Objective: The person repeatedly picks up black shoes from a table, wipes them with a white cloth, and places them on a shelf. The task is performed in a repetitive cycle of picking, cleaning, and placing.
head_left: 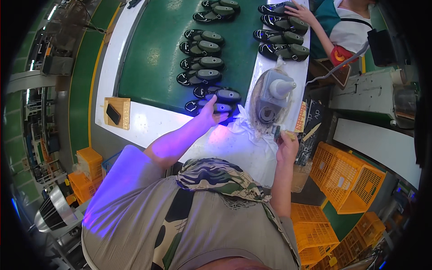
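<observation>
Black strapped shoes on grey-green lasts stand in pairs along the green conveyor belt (153,58), white lines showing on their uppers. My left hand (210,114) is at the nearest shoe (194,106), thumb and fingers apart beside its heel end; whether it touches is hard to tell. In my right hand (287,147) is a small brush (276,131) with a dark head and a yellowish handle, held beside a glue-stained tray. On that tray stand a grey container (275,101) and a white nozzle bottle (282,88). A crumpled white cloth (243,125) lies between my hands.
Several more shoes (283,37) line the white ledge at the right, where a co-worker's hand (299,12) touches the farthest. A phone (113,114) lies on cardboard at the left. Orange crates (346,177) stand at the lower right, others (85,173) at the lower left.
</observation>
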Available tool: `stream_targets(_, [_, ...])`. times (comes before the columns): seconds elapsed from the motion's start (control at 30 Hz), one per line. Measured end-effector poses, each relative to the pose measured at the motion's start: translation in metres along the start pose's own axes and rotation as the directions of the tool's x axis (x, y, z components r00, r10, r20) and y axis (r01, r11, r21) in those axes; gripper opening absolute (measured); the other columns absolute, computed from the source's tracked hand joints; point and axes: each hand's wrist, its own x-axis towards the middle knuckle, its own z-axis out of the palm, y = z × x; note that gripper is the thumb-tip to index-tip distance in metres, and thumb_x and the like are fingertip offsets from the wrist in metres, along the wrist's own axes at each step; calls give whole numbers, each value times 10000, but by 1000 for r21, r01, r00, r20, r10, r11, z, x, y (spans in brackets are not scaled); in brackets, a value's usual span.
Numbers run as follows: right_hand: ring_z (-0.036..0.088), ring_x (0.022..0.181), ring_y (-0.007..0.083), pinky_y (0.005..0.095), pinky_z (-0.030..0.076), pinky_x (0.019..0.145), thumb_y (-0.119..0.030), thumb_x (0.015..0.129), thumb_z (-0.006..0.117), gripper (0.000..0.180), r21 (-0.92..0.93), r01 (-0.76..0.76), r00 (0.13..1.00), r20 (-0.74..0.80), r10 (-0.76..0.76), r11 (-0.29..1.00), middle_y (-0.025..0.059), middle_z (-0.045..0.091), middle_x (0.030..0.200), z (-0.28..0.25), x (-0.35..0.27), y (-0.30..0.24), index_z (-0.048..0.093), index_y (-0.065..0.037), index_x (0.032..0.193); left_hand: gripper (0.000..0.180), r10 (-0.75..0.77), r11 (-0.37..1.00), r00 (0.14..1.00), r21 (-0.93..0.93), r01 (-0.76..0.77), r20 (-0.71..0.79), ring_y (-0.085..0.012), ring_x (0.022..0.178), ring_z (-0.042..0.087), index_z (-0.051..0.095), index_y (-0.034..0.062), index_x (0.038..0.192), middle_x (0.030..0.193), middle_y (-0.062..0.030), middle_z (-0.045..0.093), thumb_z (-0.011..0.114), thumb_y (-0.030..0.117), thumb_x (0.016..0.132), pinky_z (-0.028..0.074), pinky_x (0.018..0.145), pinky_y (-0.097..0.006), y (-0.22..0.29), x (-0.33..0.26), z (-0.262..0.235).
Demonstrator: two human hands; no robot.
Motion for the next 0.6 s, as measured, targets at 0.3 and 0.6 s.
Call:
stream_targets(0.3, [560, 632, 110, 249, 467, 558, -26, 807, 702, 171, 15, 51, 999, 1, -51, 999, 27, 596, 784, 7, -8, -10, 561, -49, 903, 536, 12, 994, 997, -103, -20, -77, -303, 689, 626, 510, 26, 1090, 876, -206, 605, 597, 486, 828, 564, 660, -441, 14, 17, 13])
stream_targets(0.6, [543, 705, 81, 233, 459, 651, -56, 775, 742, 194, -536, 369, 914, 62, -400, 760, 30, 627, 808, 12, 11, -3, 601, 2, 896, 439, 241, 968, 967, 90, -234, -78, -284, 730, 603, 492, 107, 1110, 912, -138, 555, 600, 401, 802, 548, 753, -503, 139, 48, 10])
